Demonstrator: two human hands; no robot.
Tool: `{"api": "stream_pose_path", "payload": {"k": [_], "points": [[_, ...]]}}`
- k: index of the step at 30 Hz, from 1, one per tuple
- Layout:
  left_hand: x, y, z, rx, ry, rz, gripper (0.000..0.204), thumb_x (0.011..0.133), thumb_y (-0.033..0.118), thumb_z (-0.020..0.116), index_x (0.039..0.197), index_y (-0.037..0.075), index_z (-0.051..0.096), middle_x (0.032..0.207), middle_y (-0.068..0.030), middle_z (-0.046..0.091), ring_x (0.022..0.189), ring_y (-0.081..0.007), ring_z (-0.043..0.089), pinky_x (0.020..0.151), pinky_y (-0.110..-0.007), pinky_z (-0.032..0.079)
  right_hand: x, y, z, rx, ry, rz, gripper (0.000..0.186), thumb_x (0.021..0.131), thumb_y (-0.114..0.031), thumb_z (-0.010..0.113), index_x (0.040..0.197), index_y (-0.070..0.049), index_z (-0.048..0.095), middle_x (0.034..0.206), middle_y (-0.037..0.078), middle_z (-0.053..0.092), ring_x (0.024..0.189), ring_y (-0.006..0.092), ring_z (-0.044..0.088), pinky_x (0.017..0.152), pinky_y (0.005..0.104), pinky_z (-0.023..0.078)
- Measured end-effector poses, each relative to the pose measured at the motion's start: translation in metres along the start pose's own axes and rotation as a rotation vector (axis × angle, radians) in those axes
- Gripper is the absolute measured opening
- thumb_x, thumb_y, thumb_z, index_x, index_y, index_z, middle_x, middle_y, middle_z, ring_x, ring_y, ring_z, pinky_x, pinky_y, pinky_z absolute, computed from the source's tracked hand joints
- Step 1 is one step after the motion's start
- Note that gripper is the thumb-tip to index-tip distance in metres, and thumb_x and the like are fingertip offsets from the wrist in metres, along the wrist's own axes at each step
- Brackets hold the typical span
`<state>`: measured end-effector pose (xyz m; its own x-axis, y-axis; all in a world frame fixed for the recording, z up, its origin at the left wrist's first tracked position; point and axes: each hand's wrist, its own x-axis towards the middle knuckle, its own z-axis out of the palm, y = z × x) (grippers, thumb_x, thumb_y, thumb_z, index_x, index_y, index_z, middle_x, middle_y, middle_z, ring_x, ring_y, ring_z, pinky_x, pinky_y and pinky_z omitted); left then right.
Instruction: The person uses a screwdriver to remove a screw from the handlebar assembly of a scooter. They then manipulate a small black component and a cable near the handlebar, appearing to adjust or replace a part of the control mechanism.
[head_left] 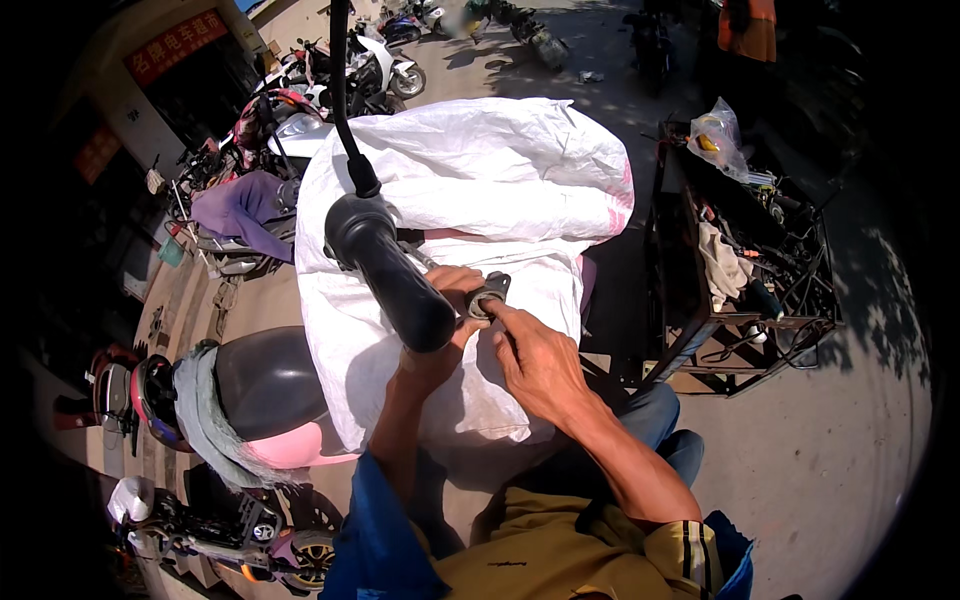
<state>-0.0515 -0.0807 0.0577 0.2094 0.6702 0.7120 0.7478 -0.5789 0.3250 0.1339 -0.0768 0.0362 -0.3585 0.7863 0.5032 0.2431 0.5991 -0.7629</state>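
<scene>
A black handlebar grip (405, 290) points toward me, with a dark mirror stalk (346, 110) rising from its far end. Beside it, my left hand (440, 345), partly hidden by the grip, closes its fingers on a small grey ring-shaped part (488, 296) with a dark lug. My right hand (545, 370) reaches in from the right, its index fingertip pressed at the ring and its other fingers curled. Both hands are above a white woven sack (490, 170) draped over the vehicle's front. The exact kind of the part is too small to tell.
At right stands a metal cart (690, 330) holding tools, rags and a plastic bag (720, 140). On the left are a black seat (270, 375) with pink bodywork and a grey cloth (215, 420). Parked scooters (385, 65) line the back; another (240, 530) stands lower left.
</scene>
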Motion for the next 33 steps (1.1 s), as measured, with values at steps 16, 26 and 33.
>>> {"api": "stream_pose_path", "payload": {"k": [16,26,33], "points": [[-0.008,-0.006,-0.004,0.0,-0.053,-0.021,0.049,0.073,0.0,0.078,0.121,0.002,0.065,0.126,-0.0133,0.067,0.125,-0.0361,0.056,0.106,-0.046,0.045,0.011,-0.004,0.014,-0.134,-0.11,0.115,0.036,0.09,-0.01,0.06,0.125,-0.002,0.06,0.077,0.026,0.07,0.071,0.0452,0.069,0.064,0.0529,0.053],[-0.003,-0.003,-0.009,-0.063,-0.022,-0.026,0.049,0.077,0.003,0.081,0.122,0.002,0.063,0.126,-0.0146,0.065,0.122,-0.0361,0.057,0.106,-0.047,0.044,0.007,-0.015,0.009,0.285,-0.017,0.317,0.024,0.098,-0.012,0.058,0.116,-0.002,0.069,0.068,0.019,0.064,0.058,0.036,0.062,0.062,0.0388,0.051],[-0.004,-0.009,-0.008,-0.05,-0.031,0.028,0.05,0.076,0.001,0.081,0.122,0.002,0.063,0.122,-0.0158,0.066,0.118,-0.0368,0.06,0.103,-0.047,0.047,0.012,-0.015,0.02,-0.057,-0.051,0.189,0.033,0.095,-0.01,0.059,0.126,0.0,0.063,0.079,0.023,0.069,0.071,0.0416,0.068,0.068,0.048,0.052]]}}
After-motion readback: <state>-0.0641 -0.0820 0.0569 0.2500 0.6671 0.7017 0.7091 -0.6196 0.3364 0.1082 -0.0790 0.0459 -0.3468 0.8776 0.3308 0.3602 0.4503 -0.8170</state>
